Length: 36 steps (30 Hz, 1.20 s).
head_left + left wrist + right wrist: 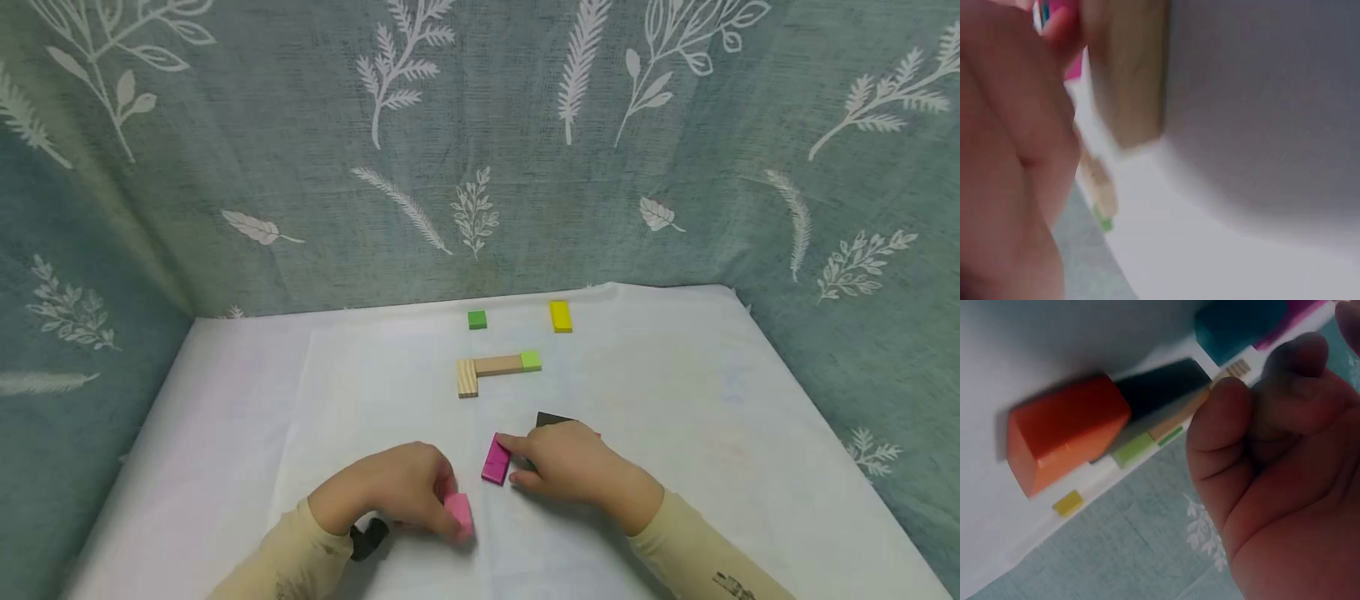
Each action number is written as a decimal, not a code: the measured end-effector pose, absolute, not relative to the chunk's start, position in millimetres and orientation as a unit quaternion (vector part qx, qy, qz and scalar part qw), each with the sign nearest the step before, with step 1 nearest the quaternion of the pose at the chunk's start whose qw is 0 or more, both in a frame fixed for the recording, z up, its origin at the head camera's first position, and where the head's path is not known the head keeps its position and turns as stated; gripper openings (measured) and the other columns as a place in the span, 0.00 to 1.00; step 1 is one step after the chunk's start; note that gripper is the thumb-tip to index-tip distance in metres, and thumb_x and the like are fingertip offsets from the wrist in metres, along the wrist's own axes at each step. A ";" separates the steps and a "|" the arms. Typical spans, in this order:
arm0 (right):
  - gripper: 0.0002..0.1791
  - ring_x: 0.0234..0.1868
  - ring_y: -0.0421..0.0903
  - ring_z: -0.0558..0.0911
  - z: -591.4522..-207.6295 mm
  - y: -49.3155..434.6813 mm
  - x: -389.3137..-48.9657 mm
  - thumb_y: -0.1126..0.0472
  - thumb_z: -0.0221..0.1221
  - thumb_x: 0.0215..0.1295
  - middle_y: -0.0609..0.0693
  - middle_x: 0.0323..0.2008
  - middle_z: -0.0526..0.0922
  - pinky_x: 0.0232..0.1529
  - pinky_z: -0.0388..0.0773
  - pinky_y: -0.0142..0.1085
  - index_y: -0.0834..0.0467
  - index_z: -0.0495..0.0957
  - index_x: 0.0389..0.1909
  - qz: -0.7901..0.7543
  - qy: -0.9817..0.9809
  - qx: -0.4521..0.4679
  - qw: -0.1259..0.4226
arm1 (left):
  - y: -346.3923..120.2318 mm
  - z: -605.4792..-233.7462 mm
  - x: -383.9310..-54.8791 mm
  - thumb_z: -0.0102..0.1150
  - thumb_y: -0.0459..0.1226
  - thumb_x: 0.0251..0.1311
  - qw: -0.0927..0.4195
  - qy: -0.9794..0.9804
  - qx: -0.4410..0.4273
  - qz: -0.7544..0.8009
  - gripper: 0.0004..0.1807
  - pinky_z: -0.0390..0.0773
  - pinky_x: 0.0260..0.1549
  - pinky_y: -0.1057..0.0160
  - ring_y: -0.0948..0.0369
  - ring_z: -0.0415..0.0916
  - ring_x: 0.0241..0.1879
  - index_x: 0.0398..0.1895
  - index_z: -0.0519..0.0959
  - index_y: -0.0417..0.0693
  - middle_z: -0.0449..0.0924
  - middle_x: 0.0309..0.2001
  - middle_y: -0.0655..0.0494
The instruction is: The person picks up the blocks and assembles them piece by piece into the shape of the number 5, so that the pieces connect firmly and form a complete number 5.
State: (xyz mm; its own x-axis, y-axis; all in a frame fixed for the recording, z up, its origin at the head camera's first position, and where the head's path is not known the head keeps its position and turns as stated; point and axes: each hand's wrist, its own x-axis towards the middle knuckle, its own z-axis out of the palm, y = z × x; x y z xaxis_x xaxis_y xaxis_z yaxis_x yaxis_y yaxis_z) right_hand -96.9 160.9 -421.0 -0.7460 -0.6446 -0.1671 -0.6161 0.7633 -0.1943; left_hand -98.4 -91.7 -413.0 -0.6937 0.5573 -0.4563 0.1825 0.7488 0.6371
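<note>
My left hand (pixel 408 492) pinches a pink block (pixel 460 515) between thumb and fingers, low over the white cloth. Beside that hand, a plain wooden block (pixel 1138 75) looms large and blurred in the left wrist view. My right hand (pixel 573 467) reaches in from the right, its index fingertip on the upper end of a magenta block (pixel 495 462) and its thumb close to the block's side. Partly hidden behind this hand is a black block (pixel 553 418). The right wrist view shows an orange block (pixel 1066 428) and a teal block (pixel 1241 328) near the fingers.
Farther back, a striped wooden block (pixel 467 379), a long wooden block (pixel 498 366) and a light green block (pixel 531 361) form a row. Behind them lie a green block (pixel 477 320) and a yellow block (pixel 561 317). A leaf-patterned curtain (pixel 322 200) encloses the table.
</note>
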 end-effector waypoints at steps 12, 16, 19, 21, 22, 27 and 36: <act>0.29 0.22 0.37 0.72 -428.5 168.7 -88.5 0.45 0.63 0.66 0.41 0.17 0.73 0.23 0.72 0.37 0.42 0.75 0.68 -0.049 0.935 -0.341 0.091 | -72.2 -430.8 -126.6 0.82 0.50 0.42 0.098 0.972 0.174 0.124 0.31 0.71 0.25 0.65 0.63 0.69 0.24 0.49 0.83 0.45 0.75 0.21 0.62; 0.28 0.21 0.37 0.71 -430.4 171.3 -88.2 0.46 0.64 0.65 0.41 0.16 0.72 0.22 0.70 0.37 0.42 0.76 0.67 -0.047 0.936 -0.341 0.077 | -70.7 -426.0 -122.0 0.81 0.50 0.45 0.064 0.971 0.207 0.101 0.20 0.75 0.27 0.65 0.65 0.71 0.24 0.39 0.87 0.51 0.78 0.20 0.64; 0.27 0.20 0.37 0.69 -432.1 173.9 -87.4 0.48 0.64 0.65 0.41 0.16 0.70 0.22 0.69 0.36 0.42 0.77 0.66 -0.049 0.937 -0.339 0.076 | -65.9 -424.5 -120.9 0.78 0.48 0.50 0.052 0.967 0.237 0.079 0.11 0.79 0.28 0.65 0.66 0.73 0.23 0.28 0.87 0.54 0.81 0.21 0.64; 0.26 0.20 0.37 0.67 -433.1 175.7 -86.9 0.48 0.64 0.65 0.40 0.16 0.69 0.23 0.69 0.35 0.42 0.78 0.65 -0.050 0.937 -0.337 0.076 | -61.4 -425.0 -121.7 0.77 0.46 0.52 0.043 0.965 0.253 0.060 0.08 0.81 0.29 0.64 0.66 0.73 0.22 0.28 0.88 0.54 0.83 0.22 0.63; 0.26 0.19 0.38 0.67 -433.1 175.7 -86.5 0.49 0.64 0.65 0.40 0.15 0.69 0.23 0.69 0.35 0.42 0.78 0.65 -0.050 0.937 -0.338 0.075 | -60.2 -425.2 -121.8 0.77 0.45 0.52 0.039 0.964 0.257 0.054 0.08 0.81 0.28 0.64 0.66 0.73 0.21 0.28 0.88 0.53 0.82 0.21 0.62; 0.27 0.18 0.38 0.65 -432.7 175.0 -86.0 0.49 0.64 0.65 0.41 0.15 0.68 0.23 0.67 0.34 0.44 0.77 0.66 -0.054 0.936 -0.340 0.073 | -55.4 -425.0 -124.1 0.76 0.43 0.54 0.016 0.966 0.256 0.032 0.07 0.81 0.27 0.64 0.65 0.70 0.18 0.27 0.88 0.51 0.81 0.19 0.59; 0.28 0.19 0.37 0.64 -434.0 173.1 -85.6 0.49 0.64 0.66 0.40 0.16 0.68 0.23 0.64 0.32 0.44 0.76 0.67 -0.070 0.935 -0.335 0.089 | -53.5 -427.1 -127.1 0.76 0.46 0.53 0.012 0.967 0.253 0.019 0.11 0.81 0.27 0.66 0.65 0.71 0.18 0.32 0.90 0.50 0.83 0.21 0.58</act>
